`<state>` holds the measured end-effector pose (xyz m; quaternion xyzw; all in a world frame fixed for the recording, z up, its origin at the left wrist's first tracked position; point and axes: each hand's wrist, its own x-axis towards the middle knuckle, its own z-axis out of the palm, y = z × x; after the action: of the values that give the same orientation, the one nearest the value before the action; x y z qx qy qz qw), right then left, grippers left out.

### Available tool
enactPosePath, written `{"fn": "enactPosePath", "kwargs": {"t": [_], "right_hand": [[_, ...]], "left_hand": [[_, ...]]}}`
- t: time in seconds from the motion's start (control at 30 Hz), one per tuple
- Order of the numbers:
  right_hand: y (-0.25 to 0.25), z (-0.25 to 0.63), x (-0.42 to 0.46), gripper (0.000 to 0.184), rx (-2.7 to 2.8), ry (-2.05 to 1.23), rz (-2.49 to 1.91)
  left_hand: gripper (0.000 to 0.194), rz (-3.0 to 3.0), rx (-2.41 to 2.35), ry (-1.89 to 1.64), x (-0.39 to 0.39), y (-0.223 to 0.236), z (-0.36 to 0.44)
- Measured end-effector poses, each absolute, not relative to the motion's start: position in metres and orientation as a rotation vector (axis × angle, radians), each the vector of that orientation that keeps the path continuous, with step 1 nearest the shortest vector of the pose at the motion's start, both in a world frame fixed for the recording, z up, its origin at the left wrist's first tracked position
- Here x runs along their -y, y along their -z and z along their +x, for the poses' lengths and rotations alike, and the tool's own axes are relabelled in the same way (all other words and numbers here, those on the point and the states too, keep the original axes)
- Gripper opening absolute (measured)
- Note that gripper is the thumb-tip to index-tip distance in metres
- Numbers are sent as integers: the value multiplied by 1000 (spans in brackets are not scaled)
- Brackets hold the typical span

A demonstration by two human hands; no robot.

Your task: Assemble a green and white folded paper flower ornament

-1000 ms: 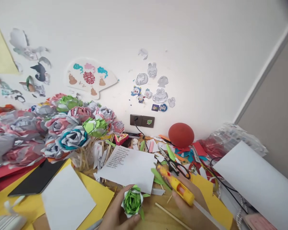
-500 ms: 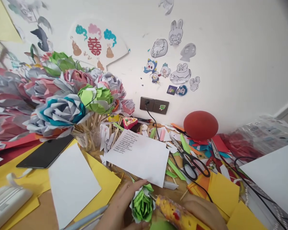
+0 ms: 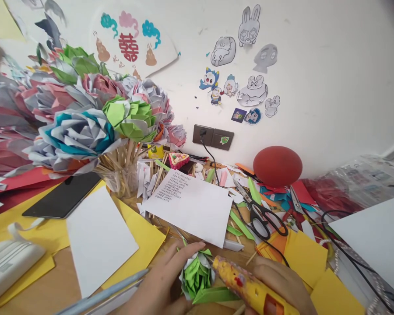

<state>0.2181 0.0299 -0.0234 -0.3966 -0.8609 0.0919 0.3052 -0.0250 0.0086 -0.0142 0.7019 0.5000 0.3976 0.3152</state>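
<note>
A green and white folded paper flower [image 3: 197, 274] is held by my left hand [image 3: 162, 280], whose fingers curl round its left side and back. My right hand [image 3: 279, 280] grips a yellow glue gun [image 3: 249, 282]. The gun's nozzle points left and lies close to the flower's upper right edge; whether it touches I cannot tell. Just below the nozzle, a green paper piece [image 3: 215, 295] extends right from the flower's lower edge. Beside my left wrist lies a grey-blue pen-like stick [image 3: 108, 291].
Paper flowers on sticks stand in a clear cup [image 3: 120, 181] at left. A handwritten white sheet [image 3: 192, 210], black-handled scissors [image 3: 261, 216], yellow paper squares [image 3: 304, 258] and a red balloon [image 3: 277, 166] surround the hands. A black phone [image 3: 62, 197] lies left; paper scraps litter the desk.
The view has tilted down slightly. The green paper piece, earlier low beneath the glue gun, now shows raised against the flower's lower right. Both hands keep their holds.
</note>
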Motion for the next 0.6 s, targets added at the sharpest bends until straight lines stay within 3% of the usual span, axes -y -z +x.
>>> {"fn": "enactPosePath", "kwargs": {"t": [0.2, 0.6], "right_hand": [[15, 214, -31, 39, 2278, -14, -946], [5, 211, -29, 47, 2266, 72, -980]], "left_hand": [[55, 1857, -1296, -937, -8, 15, -27], [64, 1900, -1312, -858, -8, 11, -28]]}}
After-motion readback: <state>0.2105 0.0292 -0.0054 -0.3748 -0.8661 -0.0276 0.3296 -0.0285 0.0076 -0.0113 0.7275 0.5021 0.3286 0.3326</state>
